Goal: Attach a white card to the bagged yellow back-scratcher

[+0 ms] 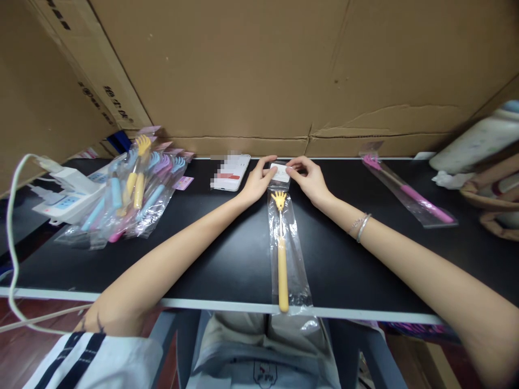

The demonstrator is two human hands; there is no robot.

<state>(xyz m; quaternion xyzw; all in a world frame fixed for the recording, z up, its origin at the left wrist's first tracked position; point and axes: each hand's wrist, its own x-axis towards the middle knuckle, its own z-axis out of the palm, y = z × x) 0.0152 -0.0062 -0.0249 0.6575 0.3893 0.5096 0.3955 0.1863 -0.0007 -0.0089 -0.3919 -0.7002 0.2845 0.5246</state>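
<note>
A yellow back scratcher (283, 259) lies in a clear plastic sleeve (298, 270) in front of me, its handle end at the table's front edge. At the sleeve's far end is a small white card (280, 173). My left hand (259, 180) pinches the card's left side between thumb and fingers. On the opposite side, my right hand (310, 179) grips the card's right edge with thumb and forefinger. Whether the card sits inside the sleeve or on top of it, I cannot tell.
Several bagged back scratchers (140, 189) are piled on the left beside a white power strip (68, 202). A phone (230, 173) lies near the back. To the right are a bagged pink back scratcher (421, 202) and a pale bottle (474, 138). Cardboard (243, 70) stands behind the table.
</note>
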